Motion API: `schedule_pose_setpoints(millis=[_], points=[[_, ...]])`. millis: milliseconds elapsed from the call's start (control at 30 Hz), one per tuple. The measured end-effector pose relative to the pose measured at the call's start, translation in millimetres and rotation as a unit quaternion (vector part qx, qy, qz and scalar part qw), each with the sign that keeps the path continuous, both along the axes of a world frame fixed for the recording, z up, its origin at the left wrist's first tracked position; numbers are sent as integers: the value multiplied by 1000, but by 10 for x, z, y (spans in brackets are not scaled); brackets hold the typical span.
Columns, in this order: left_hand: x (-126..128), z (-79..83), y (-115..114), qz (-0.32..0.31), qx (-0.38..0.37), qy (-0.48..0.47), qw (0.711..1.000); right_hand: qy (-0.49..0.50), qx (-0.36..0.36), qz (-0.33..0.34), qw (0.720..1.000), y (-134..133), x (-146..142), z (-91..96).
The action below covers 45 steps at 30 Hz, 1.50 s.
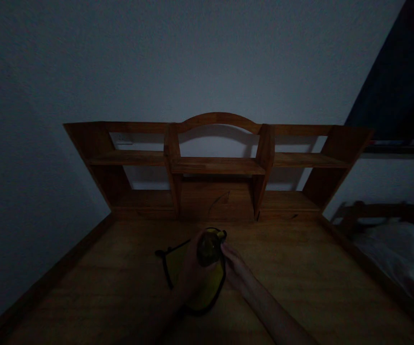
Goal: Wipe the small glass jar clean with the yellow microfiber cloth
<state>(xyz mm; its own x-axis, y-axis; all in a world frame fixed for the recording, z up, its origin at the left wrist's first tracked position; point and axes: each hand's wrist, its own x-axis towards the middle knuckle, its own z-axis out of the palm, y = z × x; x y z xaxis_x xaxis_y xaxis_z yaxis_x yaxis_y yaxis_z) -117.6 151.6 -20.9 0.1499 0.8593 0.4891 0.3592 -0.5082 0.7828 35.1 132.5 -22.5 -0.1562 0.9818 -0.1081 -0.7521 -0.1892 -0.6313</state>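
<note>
The scene is very dim. A yellow cloth with dark edging (178, 266) lies on a wooden desk (282, 268). Over it my left hand (190, 273) is wrapped round a small dark rounded object, perhaps a bottle or jar (209, 248). My right hand (234, 266) comes in from the lower right, its fingers closed against the right side of the same object. What the object is exactly cannot be made out in the dark.
A wooden hutch with an arched top and shelves (217, 163) stands at the back of the desk against a pale wall. A bed with light bedding (401, 254) is to the right. A dark panel (404, 81) fills the upper right corner.
</note>
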Motion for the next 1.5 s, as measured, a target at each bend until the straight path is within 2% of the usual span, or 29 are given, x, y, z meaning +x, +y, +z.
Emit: schedule_pose_setpoints(millis=[233,433,567,667,767,900,1033,1233,1367,1500], points=[[-8,-53,44,23,-49,-27,998,0,-36,-14,999,8,-18,-34],[-37,-19,70,65,-83,-39,994,-23,12,20,999,-48,-17,77],[-45,-34,87,34,-51,-39,997,-34,25,25,999,-53,-6,56],[-51,-75,101,34,-27,-34,998,-40,21,23,999,-22,8,-10],[-57,-89,110,25,-28,-31,999,-48,28,21,998,11,18,-54],[-55,-73,100,-17,-21,-26,999,-50,45,30,997,23,18,-36],[-45,-71,63,-53,17,-12,998,-54,26,22,998,7,9,16],[-34,-45,30,-50,37,7,998,-54,15,18,998,9,0,28],[-35,-24,31,-47,42,19,998,-62,9,-1,998,36,-5,-10],[-37,-25,30,-34,32,24,999,-57,10,11,998,54,-1,-65]])
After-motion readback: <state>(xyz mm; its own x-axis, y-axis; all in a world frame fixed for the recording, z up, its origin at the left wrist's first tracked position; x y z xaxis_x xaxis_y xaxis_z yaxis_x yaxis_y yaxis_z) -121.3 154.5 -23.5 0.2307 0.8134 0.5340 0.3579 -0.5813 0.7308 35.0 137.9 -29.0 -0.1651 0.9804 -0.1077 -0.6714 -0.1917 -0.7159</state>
